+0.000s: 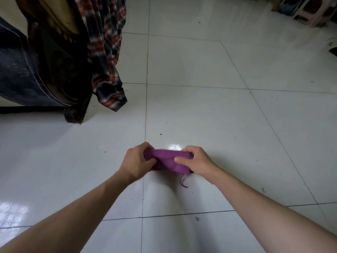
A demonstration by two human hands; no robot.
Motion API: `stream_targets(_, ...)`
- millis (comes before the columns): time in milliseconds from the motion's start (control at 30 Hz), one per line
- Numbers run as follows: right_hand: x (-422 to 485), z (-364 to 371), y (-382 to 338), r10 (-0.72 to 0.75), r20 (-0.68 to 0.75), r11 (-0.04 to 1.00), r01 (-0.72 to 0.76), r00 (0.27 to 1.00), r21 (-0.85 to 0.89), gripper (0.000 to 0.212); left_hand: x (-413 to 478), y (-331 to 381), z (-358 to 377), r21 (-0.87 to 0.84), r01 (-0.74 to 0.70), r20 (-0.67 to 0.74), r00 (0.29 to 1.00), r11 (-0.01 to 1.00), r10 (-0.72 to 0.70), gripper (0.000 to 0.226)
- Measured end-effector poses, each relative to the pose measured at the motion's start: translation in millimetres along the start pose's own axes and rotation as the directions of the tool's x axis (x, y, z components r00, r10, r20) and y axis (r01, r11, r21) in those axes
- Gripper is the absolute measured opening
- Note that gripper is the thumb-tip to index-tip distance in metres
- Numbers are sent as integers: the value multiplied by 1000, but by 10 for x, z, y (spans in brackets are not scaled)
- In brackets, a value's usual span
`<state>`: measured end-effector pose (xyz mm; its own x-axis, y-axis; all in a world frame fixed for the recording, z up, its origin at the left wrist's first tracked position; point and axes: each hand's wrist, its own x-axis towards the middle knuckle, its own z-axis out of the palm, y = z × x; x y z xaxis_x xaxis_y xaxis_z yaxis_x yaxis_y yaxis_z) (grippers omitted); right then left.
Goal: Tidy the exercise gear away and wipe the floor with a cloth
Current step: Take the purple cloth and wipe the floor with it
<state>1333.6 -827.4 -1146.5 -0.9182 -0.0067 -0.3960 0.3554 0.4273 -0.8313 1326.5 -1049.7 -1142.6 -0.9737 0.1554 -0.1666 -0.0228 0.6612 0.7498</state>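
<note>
At the far left, dark blue denim (16, 70) with pale stitching drapes over a piece of dark carved wooden furniture (60, 70), whose stubby foot (74, 115) stands on the floor. Beside it hangs a plaid shirt (105, 52) in red, white and navy checks, its crumpled lower end hanging close to the tiles.

The floor (200, 106) is laid with large, glossy white square tiles with thin dark joints. It is dotted with small dark specks and shows bright reflections.

Low in the middle, the left hand (136, 161) grips the left end of a purple cloth (167, 159), its fingers curled round the fabric and the thumb on the near side. The cloth is soft, nubby terry, bunched into a thick band with its long axis running left to right between the two hands. Whether it touches the tiles cannot be told. A loose purple thread (183, 182) curls down from its right near edge.

The right hand (197, 161) pinches the right end, with the fingers curled over the top and the thumb pressed on the near face.

At the upper right stands a pale plastic stool (313, 11) with cut-out sides.
</note>
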Motion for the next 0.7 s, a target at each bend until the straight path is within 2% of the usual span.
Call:
stream_targets(133, -161, -274, -491, 39, -93, 944, -6, 995, 331, 21, 3, 422, -302, -254, 47, -77, 995, 966, -68, 15)
stream_targets(200, -285, -412, -775, 62, -151, 922, 1, 987, 387, 27, -25, 769, -477, -369, 53, -90, 992, 928, -92, 13)
stream_targets(267, -447, -597, -1127, 69, -223, 915, 27, 972, 403, 30, -86, 1218, -692, -414, 58, -103, 989, 908, -110, 13)
stream_targets(333, -620, -761, -1470, 49, -291, 924, 68, 955, 377, 32, -169, 1615, -891, -446, 52, -112, 987, 893, -113, 17)
stream_targets(500, -1237, -1352, -2606, -9, -406, 988, 71, 914, 138, 34, -405, 2757, -1598, -463, 93, -105, 982, 882, -159, 26)
stream_targets(700, -2064, -2185, -4305, -32, -486, 995, 71, 874, 63, 41, -742, 4355, -2770, -449, 50, -146, 981, 892, -128, 32)
